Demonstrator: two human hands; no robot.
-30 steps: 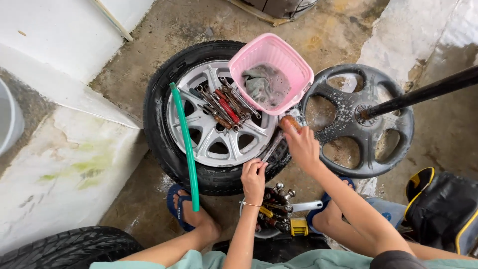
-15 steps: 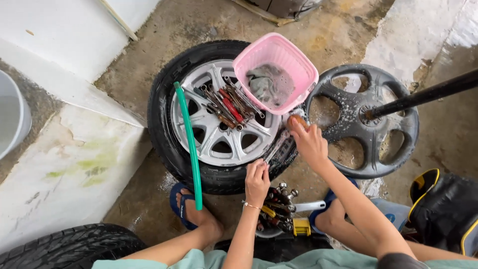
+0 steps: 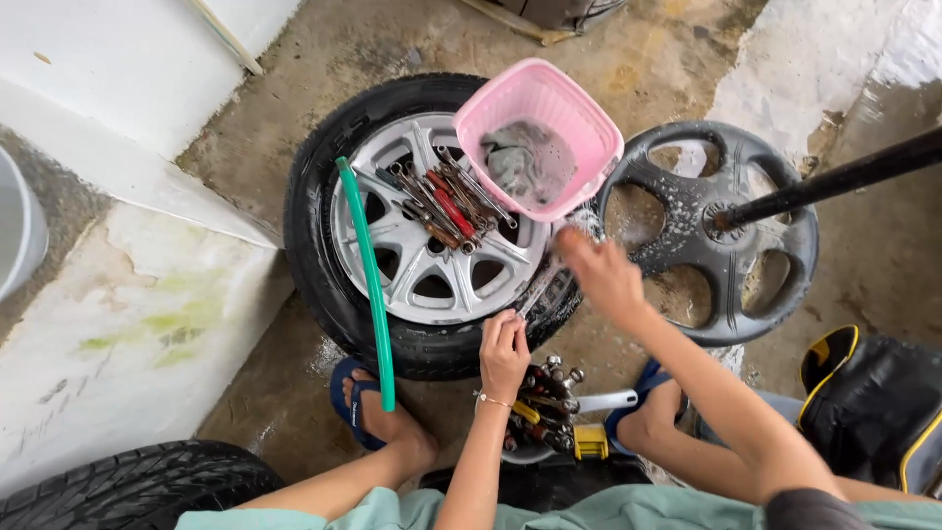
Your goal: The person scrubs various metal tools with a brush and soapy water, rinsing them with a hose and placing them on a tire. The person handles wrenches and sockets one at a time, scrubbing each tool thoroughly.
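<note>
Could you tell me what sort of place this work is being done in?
Probably an informal tyre or car-repair yard: a wheel with tyre lies on wet concrete floor, wrenches piled on it, beside a black hubcap.

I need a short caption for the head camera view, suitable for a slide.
Seen from above, both hands, left hand and right hand, hold a tool over a tyre's edge, beside a pink basket of soapy water.

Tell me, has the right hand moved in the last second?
Yes, slightly. The right hand has lifted off the tyre's edge and now sits nearer the pink basket's lower corner, blurred. The left hand holds a slim tool at the tyre's rim.
</note>
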